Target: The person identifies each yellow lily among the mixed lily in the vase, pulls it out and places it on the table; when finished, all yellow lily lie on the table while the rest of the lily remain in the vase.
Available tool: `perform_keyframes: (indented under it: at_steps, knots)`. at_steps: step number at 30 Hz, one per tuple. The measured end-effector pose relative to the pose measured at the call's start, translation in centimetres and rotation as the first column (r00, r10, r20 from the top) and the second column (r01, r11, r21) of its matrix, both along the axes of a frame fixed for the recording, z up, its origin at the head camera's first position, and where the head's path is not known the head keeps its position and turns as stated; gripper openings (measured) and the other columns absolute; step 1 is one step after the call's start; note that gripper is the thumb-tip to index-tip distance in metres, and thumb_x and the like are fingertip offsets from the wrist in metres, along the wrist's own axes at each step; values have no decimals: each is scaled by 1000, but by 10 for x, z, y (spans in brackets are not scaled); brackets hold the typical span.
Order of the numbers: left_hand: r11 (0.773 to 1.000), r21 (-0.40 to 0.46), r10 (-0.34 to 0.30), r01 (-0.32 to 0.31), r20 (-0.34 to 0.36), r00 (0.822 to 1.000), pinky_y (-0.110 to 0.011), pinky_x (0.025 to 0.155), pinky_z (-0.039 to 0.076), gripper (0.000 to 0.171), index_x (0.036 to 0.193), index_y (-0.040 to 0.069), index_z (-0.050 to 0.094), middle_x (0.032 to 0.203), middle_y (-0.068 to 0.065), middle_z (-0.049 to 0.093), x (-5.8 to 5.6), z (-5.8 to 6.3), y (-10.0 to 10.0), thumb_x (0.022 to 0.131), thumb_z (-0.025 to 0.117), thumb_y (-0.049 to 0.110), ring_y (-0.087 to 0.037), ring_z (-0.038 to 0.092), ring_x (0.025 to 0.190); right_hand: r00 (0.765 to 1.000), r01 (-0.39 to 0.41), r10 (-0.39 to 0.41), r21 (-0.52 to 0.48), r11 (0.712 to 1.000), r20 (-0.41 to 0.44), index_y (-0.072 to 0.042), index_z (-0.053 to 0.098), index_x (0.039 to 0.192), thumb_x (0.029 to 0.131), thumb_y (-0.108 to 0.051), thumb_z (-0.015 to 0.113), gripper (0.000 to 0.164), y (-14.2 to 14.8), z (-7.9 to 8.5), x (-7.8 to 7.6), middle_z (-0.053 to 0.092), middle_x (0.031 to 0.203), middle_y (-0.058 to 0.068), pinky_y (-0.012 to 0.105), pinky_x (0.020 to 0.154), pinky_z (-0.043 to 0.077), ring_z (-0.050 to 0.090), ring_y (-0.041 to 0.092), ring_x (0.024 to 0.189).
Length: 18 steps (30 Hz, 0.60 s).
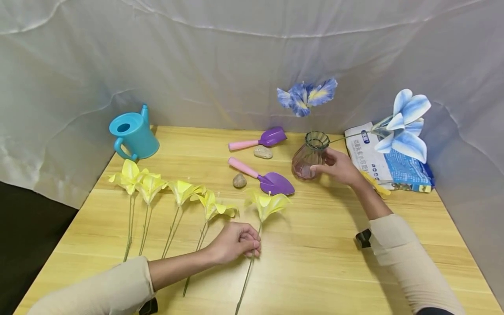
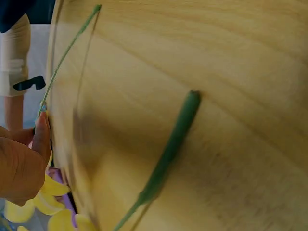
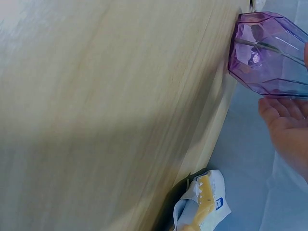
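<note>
My left hand (image 1: 238, 243) pinches the green stem of a yellow artificial lily (image 1: 269, 205), its bloom above the fingers and the stem end trailing toward the table's front. In the left wrist view the stem (image 2: 65, 57) rises past the thumb. My right hand (image 1: 340, 166) grips a faceted purple glass vase (image 1: 301, 164) from the right side, thumb at the front; the vase (image 3: 269, 57) shows a stem inside it. Out of the vase come a blue-purple iris (image 1: 305, 96) and a pale blue lily (image 1: 409, 124) that leans far right. Several other yellow lilies (image 1: 181, 192) lie left of my left hand.
A blue watering can (image 1: 138, 135) stands at the back left. Two purple shovels with pink handles (image 1: 271, 138) and two stones (image 1: 263, 152) lie mid-table. At the right, a white and blue packet (image 1: 401, 166) has a yellow item (image 1: 376, 183) by it. Grey cloth hangs behind.
</note>
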<state>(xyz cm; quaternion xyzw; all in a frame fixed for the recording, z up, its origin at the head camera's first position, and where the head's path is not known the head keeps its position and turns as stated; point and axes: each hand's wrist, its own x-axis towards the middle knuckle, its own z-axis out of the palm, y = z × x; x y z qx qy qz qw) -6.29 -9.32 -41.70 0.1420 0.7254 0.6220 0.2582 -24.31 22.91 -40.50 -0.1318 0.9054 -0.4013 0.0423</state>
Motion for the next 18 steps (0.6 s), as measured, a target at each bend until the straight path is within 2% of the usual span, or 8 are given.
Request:
perform_keyframes:
  at_steps: [4, 8, 11, 13, 15, 18]
  knots:
    - [999, -8, 41, -41, 38, 998, -34, 59, 53, 7, 88, -11, 53, 76, -21, 62, 0, -11, -2, 83, 52, -8, -35, 62, 70, 1000, -9, 10, -19, 1000, 8, -9, 54, 110, 72, -40, 70, 51, 0, 0, 0, 53, 94, 9, 29, 66, 44, 48, 18, 80]
    - [995, -48, 86, -85, 13, 996, -34, 58, 53, 8, 90, -12, 52, 75, -20, 61, 0, -13, -6, 84, 50, -6, -33, 62, 68, 1000, -14, 15, -31, 999, 14, -9, 51, 116, 72, -38, 70, 56, 0, 1, -1, 54, 105, 11, 36, 81, 46, 52, 23, 96]
    - [988, -122, 87, -96, -76, 993, -31, 57, 53, 9, 90, -9, 54, 74, -15, 62, -1, -10, -9, 84, 53, -1, -27, 62, 65, 1000, -17, 18, -43, 999, 25, -8, 49, 119, 72, -37, 70, 59, 2, 1, -1, 52, 113, 13, 39, 89, 42, 49, 27, 108]
    - [978, -190, 64, -92, -146, 987, -27, 57, 52, 11, 89, -6, 56, 74, -12, 63, -2, -7, -11, 84, 56, 4, -22, 62, 63, 999, -24, 26, -51, 998, 31, -7, 48, 120, 73, -36, 70, 60, 3, 2, -1, 51, 115, 14, 41, 91, 40, 47, 30, 111]
    - [958, -272, 20, -90, -250, 968, -22, 57, 51, 16, 88, -4, 58, 75, -8, 63, -2, -2, -14, 83, 59, 11, -15, 61, 63, 998, -36, 39, -71, 997, 46, -8, 46, 123, 73, -34, 70, 62, 5, 2, 0, 50, 118, 15, 41, 93, 38, 45, 31, 114]
    - [933, -352, -62, -72, -355, 933, -16, 57, 49, 20, 88, -3, 61, 74, -5, 64, -1, 10, -18, 82, 61, 17, -8, 59, 61, 995, -51, 59, -102, 994, 79, -8, 37, 132, 74, -32, 70, 71, 9, 3, 3, 41, 130, 16, 42, 97, 32, 36, 31, 121]
